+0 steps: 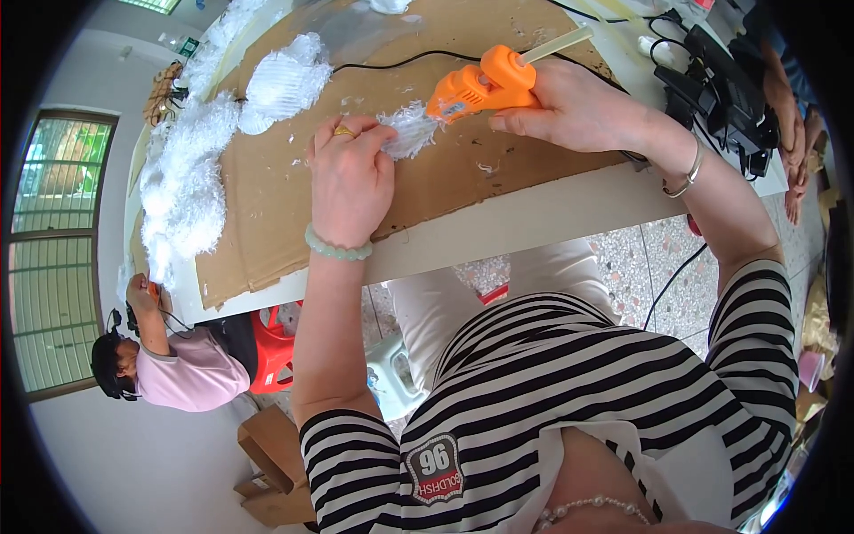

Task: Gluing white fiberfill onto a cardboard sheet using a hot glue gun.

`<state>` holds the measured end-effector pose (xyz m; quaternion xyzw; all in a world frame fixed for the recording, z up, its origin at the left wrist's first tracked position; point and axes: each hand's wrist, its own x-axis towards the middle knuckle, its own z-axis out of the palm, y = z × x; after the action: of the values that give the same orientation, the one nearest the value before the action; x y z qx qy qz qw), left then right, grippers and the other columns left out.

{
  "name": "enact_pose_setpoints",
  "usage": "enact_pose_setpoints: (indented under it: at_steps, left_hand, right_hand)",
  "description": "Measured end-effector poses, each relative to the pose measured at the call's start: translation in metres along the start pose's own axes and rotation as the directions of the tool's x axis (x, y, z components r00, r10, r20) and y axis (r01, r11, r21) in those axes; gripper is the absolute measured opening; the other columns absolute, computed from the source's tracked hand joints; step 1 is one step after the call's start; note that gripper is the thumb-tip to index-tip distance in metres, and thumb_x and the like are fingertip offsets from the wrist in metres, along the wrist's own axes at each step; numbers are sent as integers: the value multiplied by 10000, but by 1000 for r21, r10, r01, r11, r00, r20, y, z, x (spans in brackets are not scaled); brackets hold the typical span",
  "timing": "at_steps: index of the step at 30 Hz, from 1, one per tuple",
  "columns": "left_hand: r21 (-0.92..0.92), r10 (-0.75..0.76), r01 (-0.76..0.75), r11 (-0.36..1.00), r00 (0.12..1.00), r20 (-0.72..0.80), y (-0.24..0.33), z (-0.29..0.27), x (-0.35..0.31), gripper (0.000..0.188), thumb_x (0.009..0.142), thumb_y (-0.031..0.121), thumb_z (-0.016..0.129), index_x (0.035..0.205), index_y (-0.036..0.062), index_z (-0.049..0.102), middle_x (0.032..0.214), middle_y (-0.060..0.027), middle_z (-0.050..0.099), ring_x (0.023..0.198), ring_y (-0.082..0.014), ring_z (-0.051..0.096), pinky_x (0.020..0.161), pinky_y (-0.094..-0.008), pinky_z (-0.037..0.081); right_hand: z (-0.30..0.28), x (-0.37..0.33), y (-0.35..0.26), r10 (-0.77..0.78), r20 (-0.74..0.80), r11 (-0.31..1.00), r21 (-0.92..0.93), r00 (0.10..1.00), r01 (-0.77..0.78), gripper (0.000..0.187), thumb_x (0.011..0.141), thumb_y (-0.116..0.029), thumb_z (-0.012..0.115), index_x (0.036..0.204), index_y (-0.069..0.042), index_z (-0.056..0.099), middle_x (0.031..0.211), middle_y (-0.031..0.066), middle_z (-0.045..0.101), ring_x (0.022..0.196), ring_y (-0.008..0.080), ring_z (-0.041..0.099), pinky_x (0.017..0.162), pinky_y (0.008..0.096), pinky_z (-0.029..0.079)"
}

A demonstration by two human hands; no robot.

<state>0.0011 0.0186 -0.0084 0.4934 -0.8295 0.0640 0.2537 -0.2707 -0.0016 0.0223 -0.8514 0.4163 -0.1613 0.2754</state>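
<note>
My right hand (569, 105) is wrapped round an orange hot glue gun (480, 87), with a pale glue stick (559, 44) poking out of its back end. The gun's nozzle points left and meets the edge of a small white fringed piece (409, 131). My left hand (352, 173), fingers bent and pinched, grips the left end of that fringed piece just above the cardboard (267, 205). Farther left lies a larger white fluffy piece with a ribbed middle (283, 87). A heap of white fluffy material (185, 209) runs along the table's left side.
A black cable (400, 60) crosses the cardboard behind the gun. Black equipment with cords (719, 98) stands at the table's right end. At the left, a co-worker in a pink top (191, 367) sits at the table's edge on a red stool (271, 351). Cardboard boxes (276, 458) stand below.
</note>
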Motion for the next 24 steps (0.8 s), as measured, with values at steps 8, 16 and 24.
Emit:
enact_pose_setpoints:
  at_steps: [8, 16, 24]
  left_hand:
    - [-22, 22, -22, 1000, 999, -34, -2, 2, 0, 211, 703, -12, 550, 840, 79, 682, 928, -65, 641, 1025, -383, 531, 917, -488, 375]
    - [-60, 20, -21, 998, 1000, -21, -6, 0, 2, 145, 717, 43, 597, 836, 67, 678, 905, -81, 639, 955, -336, 555, 909, -444, 388]
    - [-52, 44, -55, 997, 978, -205, 29, -9, 11, 295, 627, 111, 750, 868, 71, 584, 860, -96, 611, 879, -300, 566, 883, -423, 389]
  right_hand:
    - [0, -1, 1, -60, -63, 996, -63, 996, 56, 408, 880, -370, 561, 1054, -1, 568, 794, 180, 583, 771, 332, 564, 740, 396, 446]
    - [-9, 4, 12, 46, -166, 868, 495, 985, 43, 334, 916, -337, 547, 937, -5, 586, 740, 31, 564, 696, 114, 540, 650, 265, 442]
    - [-19, 40, 5, 335, -260, 367, 921, 906, 128, 236, 954, -254, 500, 917, -45, 602, 784, 42, 624, 680, 134, 588, 643, 258, 470]
